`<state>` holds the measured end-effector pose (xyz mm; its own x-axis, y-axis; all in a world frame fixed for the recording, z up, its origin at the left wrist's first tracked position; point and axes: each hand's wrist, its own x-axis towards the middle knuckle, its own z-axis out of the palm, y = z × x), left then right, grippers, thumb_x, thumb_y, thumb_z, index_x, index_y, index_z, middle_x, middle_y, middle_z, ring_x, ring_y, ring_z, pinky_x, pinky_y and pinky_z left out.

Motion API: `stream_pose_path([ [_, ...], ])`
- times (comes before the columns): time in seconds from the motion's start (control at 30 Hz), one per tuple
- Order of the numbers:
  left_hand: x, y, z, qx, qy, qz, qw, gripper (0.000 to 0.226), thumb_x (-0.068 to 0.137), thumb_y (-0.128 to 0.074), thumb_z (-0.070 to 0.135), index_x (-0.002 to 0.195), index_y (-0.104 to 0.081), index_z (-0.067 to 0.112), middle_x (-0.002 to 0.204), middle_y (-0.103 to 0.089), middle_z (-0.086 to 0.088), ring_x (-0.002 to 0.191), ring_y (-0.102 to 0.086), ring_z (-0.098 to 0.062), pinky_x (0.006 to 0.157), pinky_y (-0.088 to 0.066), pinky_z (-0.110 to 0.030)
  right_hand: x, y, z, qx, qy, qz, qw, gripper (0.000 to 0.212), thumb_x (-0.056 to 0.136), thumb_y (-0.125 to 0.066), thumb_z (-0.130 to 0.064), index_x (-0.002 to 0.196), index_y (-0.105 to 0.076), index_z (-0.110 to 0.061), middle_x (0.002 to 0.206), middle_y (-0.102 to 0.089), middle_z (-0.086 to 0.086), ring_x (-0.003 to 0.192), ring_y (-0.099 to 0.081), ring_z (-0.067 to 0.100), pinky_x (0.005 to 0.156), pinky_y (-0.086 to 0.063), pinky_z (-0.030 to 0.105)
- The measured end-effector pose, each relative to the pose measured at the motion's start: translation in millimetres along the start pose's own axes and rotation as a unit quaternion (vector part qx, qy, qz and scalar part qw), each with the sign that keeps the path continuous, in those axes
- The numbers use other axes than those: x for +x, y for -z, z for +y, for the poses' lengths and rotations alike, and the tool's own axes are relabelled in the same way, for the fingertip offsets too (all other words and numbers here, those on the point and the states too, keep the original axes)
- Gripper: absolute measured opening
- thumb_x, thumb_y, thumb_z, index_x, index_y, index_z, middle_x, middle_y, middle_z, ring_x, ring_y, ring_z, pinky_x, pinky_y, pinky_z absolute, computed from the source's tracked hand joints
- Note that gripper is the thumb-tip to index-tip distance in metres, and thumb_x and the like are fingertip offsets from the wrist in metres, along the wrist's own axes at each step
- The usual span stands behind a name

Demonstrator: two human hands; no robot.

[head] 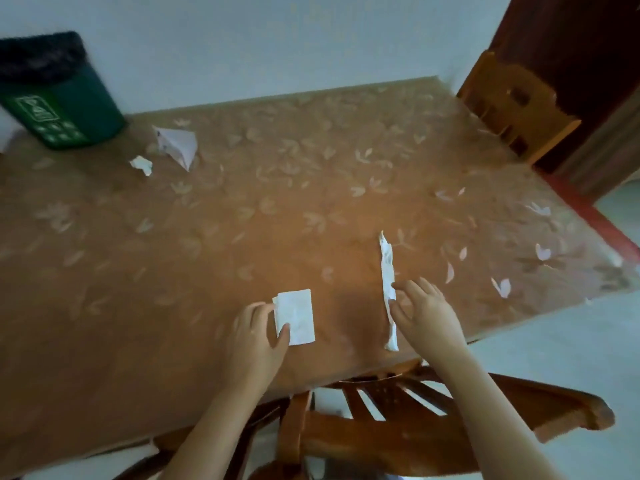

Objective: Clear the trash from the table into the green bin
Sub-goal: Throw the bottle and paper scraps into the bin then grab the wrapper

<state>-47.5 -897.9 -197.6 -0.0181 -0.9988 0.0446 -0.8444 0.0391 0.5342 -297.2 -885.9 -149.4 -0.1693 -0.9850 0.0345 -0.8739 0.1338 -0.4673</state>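
A folded white tissue point(296, 317) lies near the table's front edge; my left hand point(258, 336) touches its left side with thumb and fingers around the edge. A long twisted strip of white paper point(388, 282) lies to the right, and my right hand point(424, 311) hovers beside its lower half with fingers spread. At the far left, a small crumpled wad point(142, 165) and a folded paper piece point(178, 144) lie near the green bin point(60, 95), which stands on the table's back left corner with a black liner.
The table point(242, 209) has a brown cloth with a leaf pattern. A wooden chair point(381, 427) is tucked under the front edge below my arms. Another wooden chair point(512, 105) stands at the far right corner beside a dark door.
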Motion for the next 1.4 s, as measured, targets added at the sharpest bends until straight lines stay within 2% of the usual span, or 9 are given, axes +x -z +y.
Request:
stream_pose_path([
  [0.17, 17.2, -31.6, 3.3, -0.059, 0.159, -0.013, 0.985, 0.045, 0.080, -0.065, 0.029, 0.118, -0.052, 0.009, 0.122, -0.053, -0.011, 0.113, -0.047, -0.026, 0.089, -0.038, -0.033, 41.5, -35.0, 33.9, 0.014, -0.027, -0.070, 0.997, 0.029, 0.085, -0.054, -0.022, 0.113, -0.054, -0.012, 0.108, -0.058, 0.010, 0.101, -0.052, 0.027, 0.074, -0.046, 0.037],
  [0.3, 24.1, -54.2, 5.8, -0.069, 0.221, -0.006, 0.973, 0.057, 0.075, -0.070, 0.032, 0.122, -0.049, 0.007, 0.123, -0.053, -0.014, 0.114, -0.047, -0.029, 0.092, -0.038, -0.037, 57.5, -56.8, 49.5, 0.017, -0.053, -0.103, 0.993, 0.033, 0.085, -0.054, -0.022, 0.116, -0.051, -0.011, 0.112, -0.054, 0.012, 0.101, -0.051, 0.029, 0.070, -0.044, 0.035],
  [0.4, 25.3, -65.2, 5.2, -0.041, 0.243, 0.007, 0.969, 0.065, 0.072, -0.072, 0.038, 0.124, -0.047, 0.007, 0.124, -0.053, -0.014, 0.114, -0.045, -0.029, 0.092, -0.038, -0.037, 63.4, -66.9, 55.9, 0.020, -0.065, -0.110, 0.992, 0.034, 0.084, -0.057, -0.022, 0.114, -0.051, -0.009, 0.108, -0.052, 0.014, 0.098, -0.050, 0.031, 0.066, -0.044, 0.035],
  [0.63, 26.8, -73.0, 6.8, -0.012, 0.256, -0.012, 0.966, 0.080, 0.064, -0.078, 0.037, 0.128, -0.041, 0.007, 0.125, -0.048, -0.014, 0.115, -0.042, -0.029, 0.092, -0.037, -0.036, 64.2, -84.2, 58.6, 0.031, -0.059, -0.125, 0.990, 0.040, 0.079, -0.063, -0.018, 0.115, -0.048, -0.008, 0.112, -0.049, 0.015, 0.105, -0.045, 0.032, 0.078, -0.047, 0.042],
  [0.87, 29.5, -72.5, 13.8, -0.019, 0.295, -0.043, 0.954, 0.076, 0.069, -0.077, 0.030, 0.129, -0.037, 0.008, 0.126, -0.046, -0.014, 0.113, -0.046, -0.026, 0.087, -0.042, -0.031, 57.8, -96.6, 56.3, 0.059, -0.048, -0.117, 0.990, 0.037, 0.078, -0.060, -0.005, 0.113, -0.050, -0.006, 0.101, -0.048, 0.014, 0.097, -0.045, 0.029, 0.073, -0.040, 0.032],
  [1.03, 31.9, -72.9, 14.9, -0.027, 0.304, -0.058, 0.951, 0.067, 0.070, -0.076, 0.024, 0.124, -0.040, 0.008, 0.122, -0.048, -0.013, 0.107, -0.051, -0.026, 0.080, -0.042, -0.030, 53.5, -95.0, 58.9, 0.078, -0.053, -0.110, 0.989, 0.035, 0.077, -0.059, -0.001, 0.111, -0.052, -0.005, 0.101, -0.046, 0.012, 0.090, -0.044, 0.025, 0.073, -0.039, 0.032],
  [1.13, 28.0, -76.5, 12.5, -0.065, 0.300, -0.056, 0.950, 0.053, 0.073, -0.073, 0.018, 0.117, -0.045, 0.006, 0.117, -0.055, -0.012, 0.106, -0.052, -0.028, 0.080, -0.042, -0.033, 51.4, -94.4, 61.0, 0.087, -0.050, -0.110, 0.989, 0.031, 0.079, -0.059, -0.002, 0.109, -0.054, -0.003, 0.101, -0.045, 0.010, 0.089, -0.045, 0.024, 0.070, -0.040, 0.031],
  [1.3, 18.6, -66.2, 10.1, -0.174, 0.309, -0.062, 0.933, 0.018, 0.081, -0.060, 0.008, 0.091, -0.048, 0.017, 0.092, -0.060, -0.003, 0.082, -0.057, -0.019, 0.054, -0.038, -0.020, 50.8, -94.3, 63.0, 0.090, -0.049, -0.110, 0.989, 0.023, 0.081, -0.056, -0.001, 0.104, -0.057, -0.002, 0.100, -0.050, 0.014, 0.084, -0.053, 0.027, 0.067, -0.044, 0.032],
  [1.4, 11.7, -52.9, 14.0, -0.246, 0.314, -0.045, 0.916, 0.016, 0.084, -0.058, 0.008, 0.092, -0.051, 0.021, 0.090, -0.059, 0.003, 0.082, -0.057, -0.011, 0.058, -0.042, -0.019, 49.9, -94.5, 62.7, 0.081, -0.043, -0.110, 0.990, 0.019, 0.081, -0.055, 0.000, 0.099, -0.059, -0.003, 0.095, -0.052, 0.014, 0.076, -0.053, 0.026, 0.062, -0.045, 0.031],
])
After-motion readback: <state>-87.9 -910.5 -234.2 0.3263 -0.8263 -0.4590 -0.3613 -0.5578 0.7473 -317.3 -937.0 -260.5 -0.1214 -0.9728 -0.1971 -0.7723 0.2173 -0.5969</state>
